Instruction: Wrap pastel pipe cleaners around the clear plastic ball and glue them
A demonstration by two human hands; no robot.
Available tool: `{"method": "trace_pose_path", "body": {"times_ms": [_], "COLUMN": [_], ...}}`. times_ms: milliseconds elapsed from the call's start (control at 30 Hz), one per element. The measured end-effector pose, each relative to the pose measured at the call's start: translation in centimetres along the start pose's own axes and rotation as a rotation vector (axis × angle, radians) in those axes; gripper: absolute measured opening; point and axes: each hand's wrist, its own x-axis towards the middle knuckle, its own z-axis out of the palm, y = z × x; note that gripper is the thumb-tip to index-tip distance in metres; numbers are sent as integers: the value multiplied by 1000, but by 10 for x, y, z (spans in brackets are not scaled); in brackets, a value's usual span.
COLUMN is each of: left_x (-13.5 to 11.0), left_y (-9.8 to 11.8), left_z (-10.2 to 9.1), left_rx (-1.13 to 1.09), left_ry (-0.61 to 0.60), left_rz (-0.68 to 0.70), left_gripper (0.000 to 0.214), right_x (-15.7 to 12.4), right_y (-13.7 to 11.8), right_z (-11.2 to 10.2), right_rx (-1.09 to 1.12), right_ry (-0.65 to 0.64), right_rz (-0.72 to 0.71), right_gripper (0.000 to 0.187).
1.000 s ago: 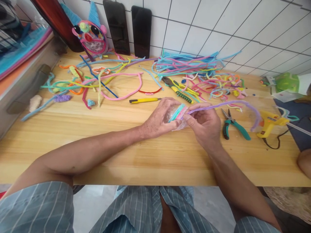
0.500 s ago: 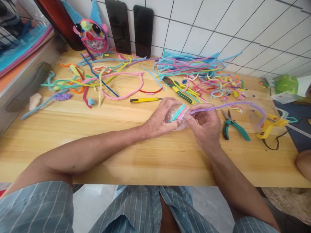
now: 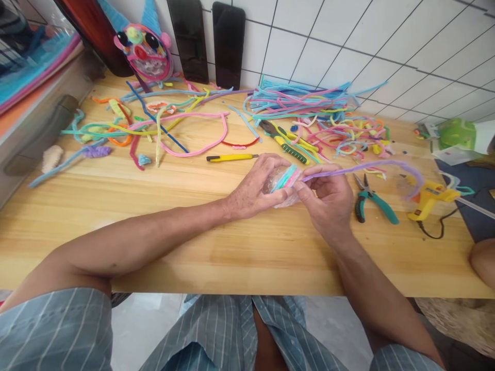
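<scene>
My left hand (image 3: 253, 188) grips a small clear plastic piece wrapped with teal and pink pipe cleaners (image 3: 285, 179) just above the wooden table (image 3: 154, 221). My right hand (image 3: 328, 198) pinches a long purple pipe cleaner (image 3: 359, 167) where it meets that piece. The purple strand arcs off to the right and droops near the yellow glue gun (image 3: 429, 198). Both hands are closed and touch each other over the wrapped piece.
Loose pipe cleaners (image 3: 309, 111) lie in piles across the back of the table. A yellow utility knife (image 3: 230, 157), yellow-handled pliers (image 3: 286, 144) and green-handled pliers (image 3: 373, 201) lie near my hands. A pipe-cleaner mask (image 3: 143, 51) and two dark phones (image 3: 228, 44) lean on the tiled wall.
My hands hold almost still on the wrapped piece. The far end of the purple pipe cleaner has swung slightly to the right.
</scene>
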Motion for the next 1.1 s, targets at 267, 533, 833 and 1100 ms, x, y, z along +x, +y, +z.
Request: {"method": "trace_pose_path", "body": {"times_ms": [267, 533, 833, 1100], "left_x": [3, 4, 5, 5], "left_y": [10, 15, 20, 21], "left_z": [-2, -2, -4, -5], "left_rx": [-21, -28, 8, 4], "left_ry": [34, 39, 16, 7], "left_rz": [-22, -53, -86, -74], "left_gripper": [45, 42, 43, 41], "right_x": [-1, -2, -2, -3], "right_y": [-2, -4, -3, -6], "right_z": [0, -3, 0, 0], "right_rx": [-1, 57, 32, -9], "right_ry": [-2, -34, -5, -3], "right_rz": [21, 67, 73, 69], "right_gripper": [20, 16, 14, 13]}}
